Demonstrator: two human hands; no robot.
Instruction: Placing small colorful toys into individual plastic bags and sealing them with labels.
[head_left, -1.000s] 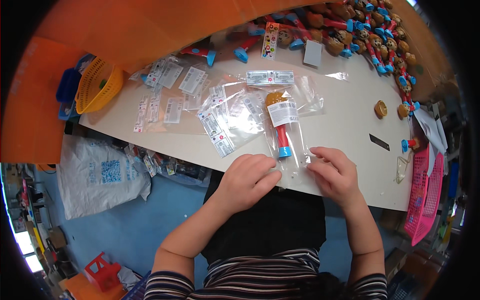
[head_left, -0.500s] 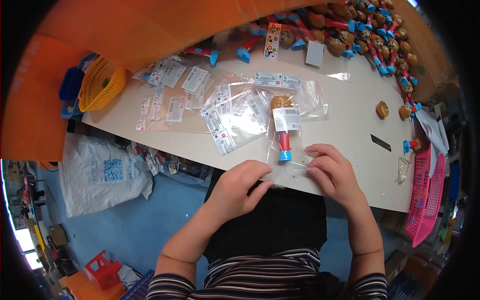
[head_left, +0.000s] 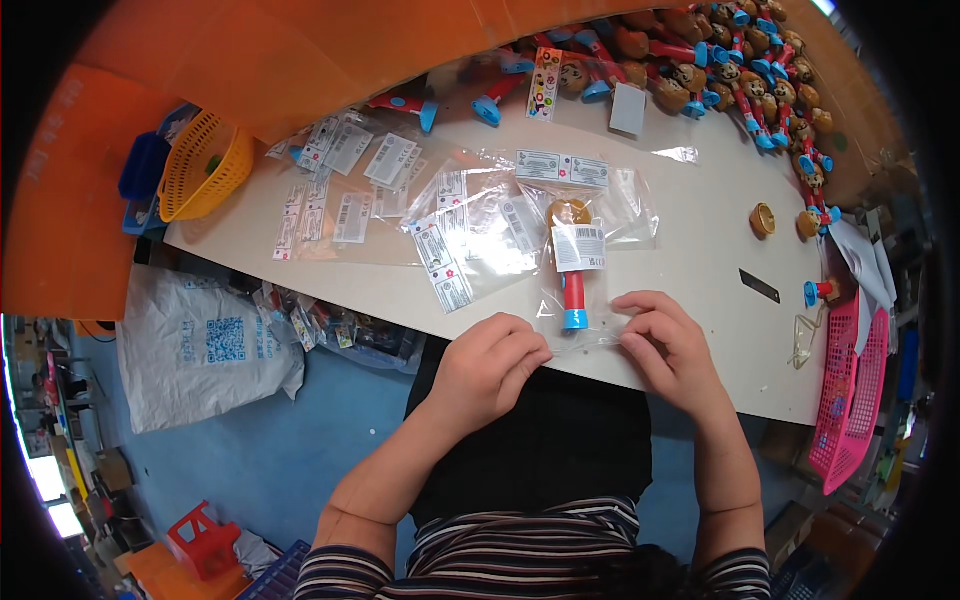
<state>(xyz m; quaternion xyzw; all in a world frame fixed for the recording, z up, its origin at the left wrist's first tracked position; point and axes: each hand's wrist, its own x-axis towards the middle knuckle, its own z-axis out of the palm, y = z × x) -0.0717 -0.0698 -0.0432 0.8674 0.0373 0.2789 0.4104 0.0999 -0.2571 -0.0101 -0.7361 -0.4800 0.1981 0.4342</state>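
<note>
A clear plastic bag (head_left: 546, 312) lies near the table's front edge. Inside is a toy (head_left: 574, 292) with a brown rounded head, a red stem and a blue base, its base toward me. A white printed label (head_left: 580, 248) covers its middle. My left hand (head_left: 492, 368) pinches the lower left corner of the bag between thumb and fingers. At the lower right corner, my right hand (head_left: 672, 348) grips the film with thumb and middle finger, its index finger stretched out above. The bag's lower edge runs between both hands.
More clear bags with printed strips (head_left: 440, 262) overlap left of the toy. Loose toys (head_left: 750, 90) pile up at the back right. A yellow basket (head_left: 215, 165) stands left, a pink basket (head_left: 848, 400) right. A dark flat blade (head_left: 760, 285) and a brown cup-shaped piece (head_left: 763, 220) lie rightward.
The bag with the toy has shifted slightly toward me and to the right. My left thumb and fingers have closed on its corner; my right thumb has come closer to the fingers.
</note>
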